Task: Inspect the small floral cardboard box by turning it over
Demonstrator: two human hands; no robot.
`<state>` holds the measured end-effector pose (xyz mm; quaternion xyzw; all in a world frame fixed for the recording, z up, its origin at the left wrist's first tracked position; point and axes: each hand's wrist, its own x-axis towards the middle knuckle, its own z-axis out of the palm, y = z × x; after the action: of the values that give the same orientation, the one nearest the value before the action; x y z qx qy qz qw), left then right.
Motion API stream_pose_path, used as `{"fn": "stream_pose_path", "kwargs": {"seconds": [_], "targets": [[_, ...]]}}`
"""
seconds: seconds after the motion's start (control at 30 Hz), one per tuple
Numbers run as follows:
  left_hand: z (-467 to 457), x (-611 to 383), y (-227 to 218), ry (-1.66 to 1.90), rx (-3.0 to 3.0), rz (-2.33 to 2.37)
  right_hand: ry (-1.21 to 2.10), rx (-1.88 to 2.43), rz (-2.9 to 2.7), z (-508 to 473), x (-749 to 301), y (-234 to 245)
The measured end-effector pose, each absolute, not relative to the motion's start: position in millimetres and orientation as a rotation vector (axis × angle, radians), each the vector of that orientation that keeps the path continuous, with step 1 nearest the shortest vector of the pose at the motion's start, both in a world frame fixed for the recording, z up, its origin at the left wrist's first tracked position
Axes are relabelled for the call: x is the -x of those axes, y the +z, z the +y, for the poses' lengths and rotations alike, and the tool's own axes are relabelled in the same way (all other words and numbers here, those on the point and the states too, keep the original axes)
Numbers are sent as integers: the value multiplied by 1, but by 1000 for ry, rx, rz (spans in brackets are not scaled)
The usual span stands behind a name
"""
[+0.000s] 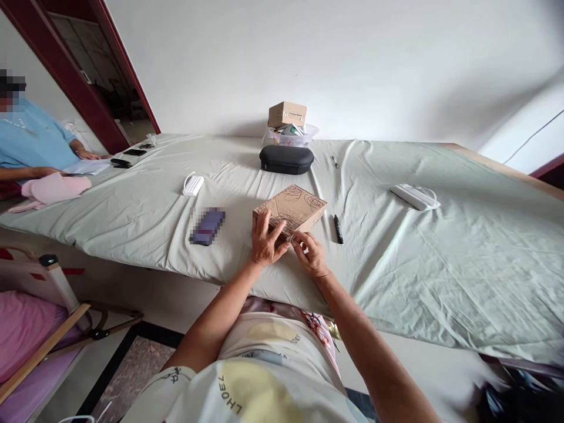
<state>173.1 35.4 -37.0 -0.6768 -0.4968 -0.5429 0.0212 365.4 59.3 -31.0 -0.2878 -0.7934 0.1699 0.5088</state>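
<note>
A brown cardboard box [296,202] printed with dark looping lines lies at an angle near the table's front edge. My left hand [265,242] grips its near left side, fingers spread over the top and thumb low at the near edge. At the near corner, the thumb and forefinger of my right hand [312,254] are pinched together. What lies between them is too small to make out. Just right of the box is a black marker [338,229]. Left of my left hand lies a blurred dark blue flat object [208,227].
Behind the box sit a black zip case [286,160] and a clear plastic basket [291,138] with a small carton [287,114] on top. White power strips [415,197] lie left and right. A person in blue [35,138] works at the far left.
</note>
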Motion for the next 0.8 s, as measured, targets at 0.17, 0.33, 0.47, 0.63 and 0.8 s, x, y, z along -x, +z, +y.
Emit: {"fn": "stream_pose_path", "kwargs": {"seconds": [0.17, 0.33, 0.47, 0.63, 0.8], "targets": [[38, -175, -39, -1690, 2216, -1463, 360, 785, -1887, 58, -365, -32], [42, -166, -41, -1787, 2232, -1342, 239, 1053, -1589, 70, -381, -29], [40, -160, -40, -1859, 2147, -1435, 242, 1167, -1317, 82, -395, -30], [44, -156, -47, -1914, 2016, -1569, 366, 1224, -1231, 94, -401, -41], [55, -154, -56, -1904, 1964, -1699, 431, 1301, -1403, 100, -401, -55]]}}
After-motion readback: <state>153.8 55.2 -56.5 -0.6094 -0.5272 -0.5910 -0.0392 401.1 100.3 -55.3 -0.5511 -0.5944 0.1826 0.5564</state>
